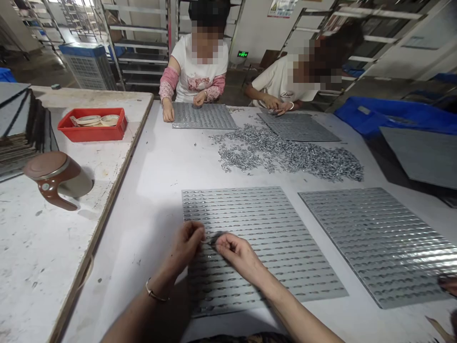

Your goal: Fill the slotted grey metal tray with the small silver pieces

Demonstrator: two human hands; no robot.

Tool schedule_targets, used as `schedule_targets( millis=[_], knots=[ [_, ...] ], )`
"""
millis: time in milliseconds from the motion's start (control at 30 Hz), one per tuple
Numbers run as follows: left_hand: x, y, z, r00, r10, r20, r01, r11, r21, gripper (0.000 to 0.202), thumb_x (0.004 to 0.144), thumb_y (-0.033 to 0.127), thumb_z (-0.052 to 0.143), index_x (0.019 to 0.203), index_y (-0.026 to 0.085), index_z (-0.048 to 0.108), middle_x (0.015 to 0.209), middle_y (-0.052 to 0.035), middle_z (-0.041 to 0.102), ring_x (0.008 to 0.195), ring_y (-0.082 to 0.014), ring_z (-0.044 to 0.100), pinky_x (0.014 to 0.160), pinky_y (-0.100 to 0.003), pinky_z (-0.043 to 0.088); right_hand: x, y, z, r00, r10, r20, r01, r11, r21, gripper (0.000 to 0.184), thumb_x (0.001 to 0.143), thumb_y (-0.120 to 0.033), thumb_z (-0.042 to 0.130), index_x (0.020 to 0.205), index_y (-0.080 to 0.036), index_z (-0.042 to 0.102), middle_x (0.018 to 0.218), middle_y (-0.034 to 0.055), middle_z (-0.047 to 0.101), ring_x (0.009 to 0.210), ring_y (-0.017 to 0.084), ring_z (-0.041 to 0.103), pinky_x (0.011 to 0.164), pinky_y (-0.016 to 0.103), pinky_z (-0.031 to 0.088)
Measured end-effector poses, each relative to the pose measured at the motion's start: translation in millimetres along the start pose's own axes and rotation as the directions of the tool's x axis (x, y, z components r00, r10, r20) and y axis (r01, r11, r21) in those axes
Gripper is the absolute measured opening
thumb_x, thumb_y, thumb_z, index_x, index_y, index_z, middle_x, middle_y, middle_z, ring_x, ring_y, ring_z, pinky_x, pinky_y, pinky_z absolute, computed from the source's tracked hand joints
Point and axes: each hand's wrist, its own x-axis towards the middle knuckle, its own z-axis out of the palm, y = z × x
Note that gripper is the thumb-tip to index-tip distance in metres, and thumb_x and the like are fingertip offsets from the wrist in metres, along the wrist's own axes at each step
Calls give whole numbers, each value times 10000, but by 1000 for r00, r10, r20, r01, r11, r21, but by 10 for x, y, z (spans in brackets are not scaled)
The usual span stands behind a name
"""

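In front of me lies a grey board (pixel 264 228), covered in rows of small, shiny, spindle-shaped metal pieces. My left hand (pixel 189 243) is over the board's left part, thumb and fingers pinched together; what they hold, if anything, is too small to make out. Close beside it, my right hand (pixel 237 250) is also closed in a pinch, with a small dark clump (pixel 214 239) at its fingertips, blurred. The two hands are slightly apart. Beyond the board a long heap of loose small metal pieces (pixel 314 159) spreads over the white table (pixel 157 162).
A second filled board (pixel 378 238) lies to the right, with part of another person's hand (pixel 448 284) at its edge. Two people work opposite at boards (pixel 203 116). On the left table stand a brown-lidded mug (pixel 76 178), a red tray (pixel 94 133) and stacked boards (pixel 21 124).
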Motion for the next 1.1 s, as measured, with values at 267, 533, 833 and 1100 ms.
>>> schedule_targets(
  millis=[267, 533, 833, 1100],
  knots=[
    [68, 163, -179, 975, 86, -207, -98, 994, -48, 339, 811, 491, 723, 774, 171, 619, 629, 26, 572, 477, -82, 455, 414, -191, 350, 67, 18, 111, 1000, -10, 1, 10, 910, -414, 180, 833, -195, 547, 692, -206, 658, 718, 3, 659, 691, 162, 598, 660, 266, 406],
    [92, 90, -96, 981, 46, -188, -60, 996, -68, 387, 755, 536, 756, 744, 174, 621, 628, 21, 583, 476, -87, 458, 412, -200, 347, 123, -28, 139, 1000, 19, -23, -28, 882, -471, 116, 799, -165, 573, 701, -220, 604, 647, -24, 643, 594, 144, 570, 593, 242, 369],
    [135, 110, -239, 948, 108, -298, -118, 993, -17, 457, 731, 608, 764, 746, 166, 650, 542, 37, 507, 490, -108, 428, 451, -220, 352, 470, -77, -353, 981, -118, -153, 55, 929, -365, 201, 928, -363, 555, 813, -208, 610, 682, -23, 645, 631, 143, 586, 595, 232, 399],
    [255, 57, -335, 881, 160, -446, -206, 977, -56, 558, 627, 710, 793, 743, 179, 665, 530, 33, 524, 482, -114, 414, 474, -229, 344, 1969, -215, -1365, 915, -122, -385, -199, 694, -692, 398, 916, -349, 651, 1167, -41, 642, 1201, 240, 650, 1118, 297, 611, 911, 345, 439]
  ],
)
